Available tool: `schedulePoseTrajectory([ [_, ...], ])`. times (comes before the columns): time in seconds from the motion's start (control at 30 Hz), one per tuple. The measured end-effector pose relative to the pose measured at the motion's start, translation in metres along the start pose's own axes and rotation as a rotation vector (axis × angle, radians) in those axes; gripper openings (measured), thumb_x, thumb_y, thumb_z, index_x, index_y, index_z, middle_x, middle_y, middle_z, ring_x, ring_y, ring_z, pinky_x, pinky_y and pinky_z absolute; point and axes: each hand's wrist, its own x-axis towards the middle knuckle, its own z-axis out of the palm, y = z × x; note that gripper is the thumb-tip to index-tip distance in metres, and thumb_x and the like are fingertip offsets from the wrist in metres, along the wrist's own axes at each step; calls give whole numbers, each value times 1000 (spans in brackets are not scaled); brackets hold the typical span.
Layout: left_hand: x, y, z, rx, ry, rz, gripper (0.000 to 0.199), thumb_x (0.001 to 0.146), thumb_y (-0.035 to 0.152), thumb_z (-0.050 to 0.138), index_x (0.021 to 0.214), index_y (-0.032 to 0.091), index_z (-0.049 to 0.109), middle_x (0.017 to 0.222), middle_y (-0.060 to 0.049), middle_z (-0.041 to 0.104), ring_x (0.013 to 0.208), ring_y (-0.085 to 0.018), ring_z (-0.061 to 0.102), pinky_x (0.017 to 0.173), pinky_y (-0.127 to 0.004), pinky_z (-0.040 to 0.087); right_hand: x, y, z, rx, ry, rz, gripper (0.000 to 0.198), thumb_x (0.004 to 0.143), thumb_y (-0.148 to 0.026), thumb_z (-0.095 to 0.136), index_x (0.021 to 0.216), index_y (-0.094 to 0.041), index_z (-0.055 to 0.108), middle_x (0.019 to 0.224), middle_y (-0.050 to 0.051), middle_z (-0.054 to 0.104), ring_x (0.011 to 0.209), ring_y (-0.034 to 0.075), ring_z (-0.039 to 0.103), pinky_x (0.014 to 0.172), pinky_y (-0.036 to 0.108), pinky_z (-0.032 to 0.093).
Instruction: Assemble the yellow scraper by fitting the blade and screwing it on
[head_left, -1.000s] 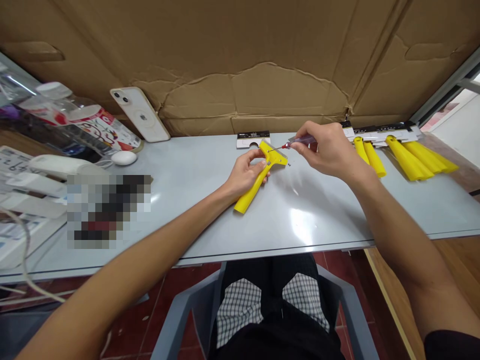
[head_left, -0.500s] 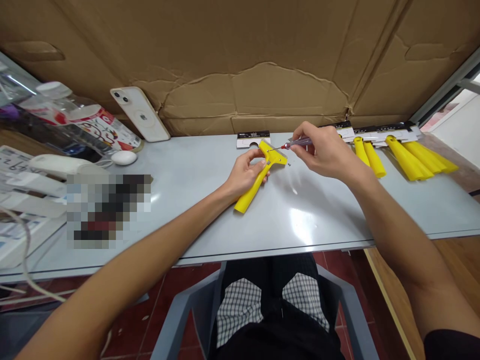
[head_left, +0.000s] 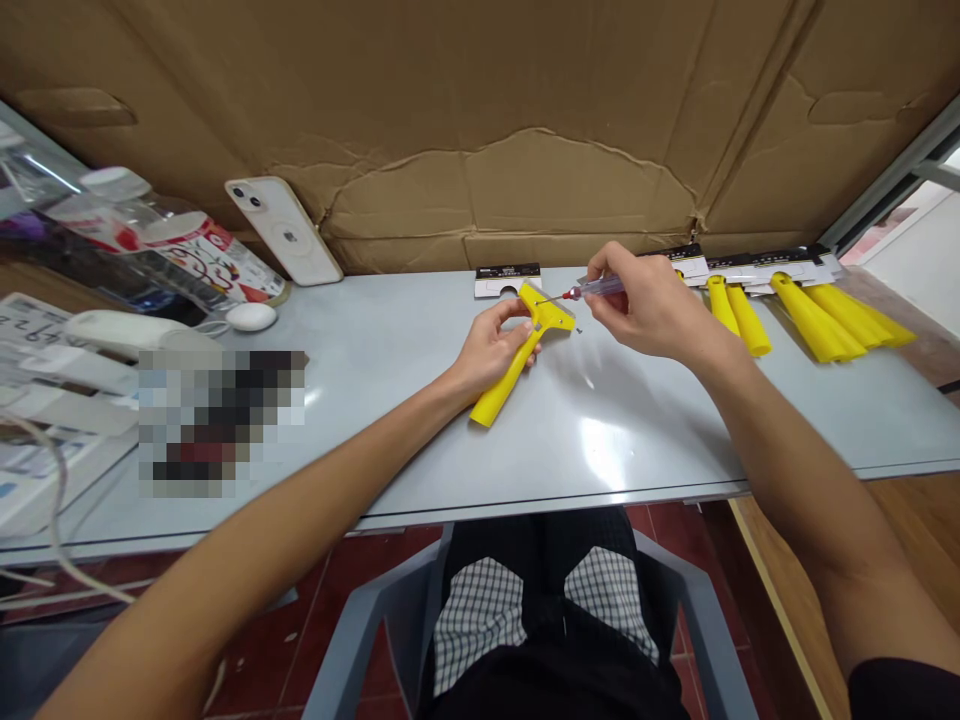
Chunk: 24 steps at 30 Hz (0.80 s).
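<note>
In the head view, a yellow scraper (head_left: 504,392) with a wide flared head is tilted over the table, its head pointing away from me. My left hand (head_left: 495,345) is closed around its neck. A screwdriver (head_left: 602,286) with a clear purplish handle and a red collar is gripped in the fingers of my right hand (head_left: 651,305). Its thin shaft reaches left, and the tip meets the scraper head near a screw hole. A small screw (head_left: 579,331) lies on the table just right of the head.
Several yellow scrapers (head_left: 817,318) with black-and-white cards lie at the right. Another card (head_left: 508,280) lies behind my hands. A phone (head_left: 285,232) leans on the cardboard (head_left: 577,185). Bottles (head_left: 217,255), a white mouse (head_left: 251,317) and boxes (head_left: 67,470) crowd the left.
Both hands keep nearly the same places, with the screwdriver tip still at the scraper head. The view has shifted very slightly.
</note>
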Motion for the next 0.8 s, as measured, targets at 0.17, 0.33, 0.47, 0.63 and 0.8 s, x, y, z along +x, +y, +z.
schedulePoseTrajectory([
  [0.17,1,-2,0,1,3,-7,35,96,32,79,123,15,66,82,-5,72,61,-16,68,57,-29,57,2,4,3,-45,43,29,22,106,-46,65,114,-26,69,78,5,72,77,29,64,76,40,42],
  [0.33,1,-3,-1,6,-7,6,36,95,33,81,124,17,67,84,-4,73,62,-16,70,57,-29,58,0,1,2,-51,26,22,28,104,-45,68,126,-28,69,77,4,69,76,30,64,78,42,43],
  [0.47,1,-3,-1,-7,-8,-8,39,94,35,83,124,16,67,85,-5,73,63,-16,70,58,-30,59,0,1,1,-43,18,15,25,105,-46,68,121,-27,70,78,4,71,77,28,64,77,40,42],
  [0.63,0,-4,-1,-11,0,-8,42,92,38,86,123,16,68,94,-8,75,66,-17,72,57,-30,60,2,6,4,-126,61,70,31,109,-50,61,104,-23,75,78,8,72,77,29,63,78,40,40],
  [0.8,1,-5,0,11,19,52,36,94,35,82,122,17,66,107,-10,76,68,-15,73,57,-29,61,1,0,4,-179,31,102,29,108,-47,61,107,-21,75,78,8,72,79,29,64,78,39,38],
])
